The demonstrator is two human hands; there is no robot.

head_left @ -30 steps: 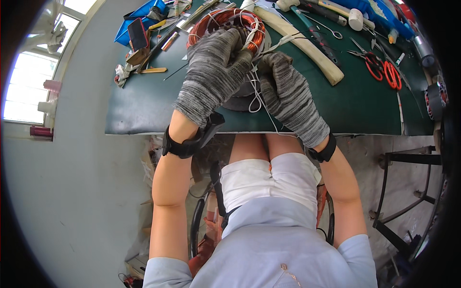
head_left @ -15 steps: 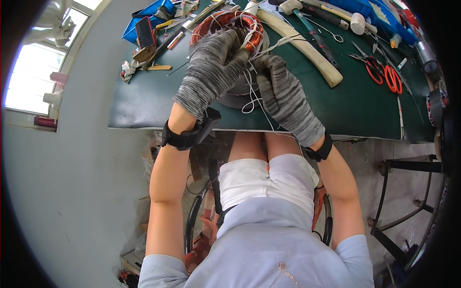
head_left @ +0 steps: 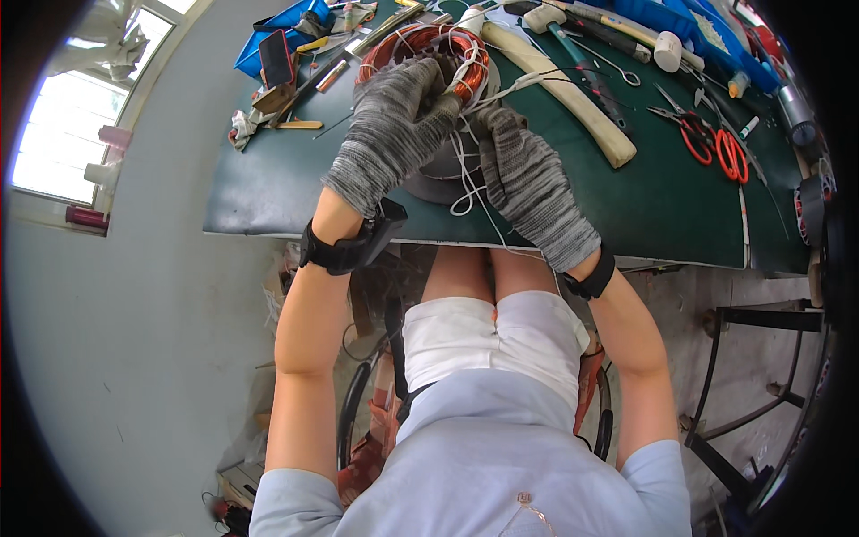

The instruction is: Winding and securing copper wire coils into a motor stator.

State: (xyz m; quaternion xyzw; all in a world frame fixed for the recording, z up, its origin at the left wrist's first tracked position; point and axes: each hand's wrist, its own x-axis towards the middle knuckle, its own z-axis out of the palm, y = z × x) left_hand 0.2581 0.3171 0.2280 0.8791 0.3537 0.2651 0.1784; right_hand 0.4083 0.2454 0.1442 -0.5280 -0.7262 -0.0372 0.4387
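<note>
A round motor stator with copper-coloured wire windings (head_left: pixel 465 76) sits on the dark green table (head_left: pixel 662 206) in front of me. My left hand (head_left: pixel 398 121), in a grey knit glove, lies over the near left side of the windings with its fingers curled onto them. My right hand (head_left: pixel 523 174), gloved the same, pinches a white cord (head_left: pixel 465 183) at the stator's near edge. Loops of that cord hang down over the stator's grey housing between the two hands.
A pale wooden handle (head_left: pixel 564 85) lies to the right of the stator, with red-handled scissors (head_left: pixel 716 143) and a white mallet (head_left: pixel 667 49) farther right. A blue tray (head_left: pixel 273 31), a phone (head_left: pixel 276 58) and small tools crowd the far left. A metal frame (head_left: pixel 761 376) stands at lower right.
Both hands stay on the stator; the view has shifted slightly, and the fingers have worked a little along the windings and cord.
</note>
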